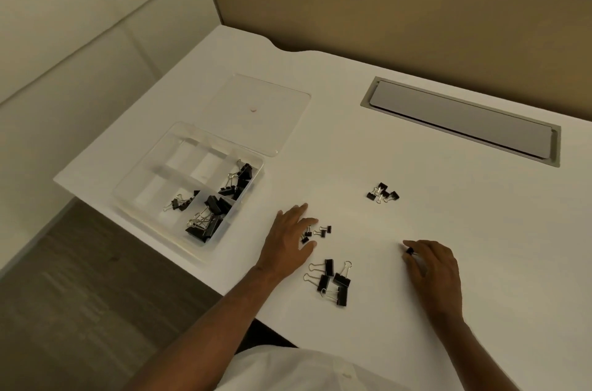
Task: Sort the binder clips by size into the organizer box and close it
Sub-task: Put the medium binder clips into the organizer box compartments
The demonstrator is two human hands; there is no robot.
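Left hand (290, 235) lies fingers spread with the tiny clips (315, 233) right at its fingertips, about 3 o'clock — closer than the right hand (432, 265), which pinches one small clip (409, 251).

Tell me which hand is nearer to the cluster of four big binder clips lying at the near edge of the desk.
Left. The left hand rests just above and left of the big binder clips, its thumb close to them. The right hand, pinching a tiny clip, lies farther away to their right.

A: Organizer box (153, 185) status?
B: Clear, lid (256, 108) open flat behind it; black clips occupy three near-right compartments.
A: Loose clips?
B: Large group (331, 281) nearest, tiny group (320, 231) (partly under fingers), small group (382, 193) farthest.
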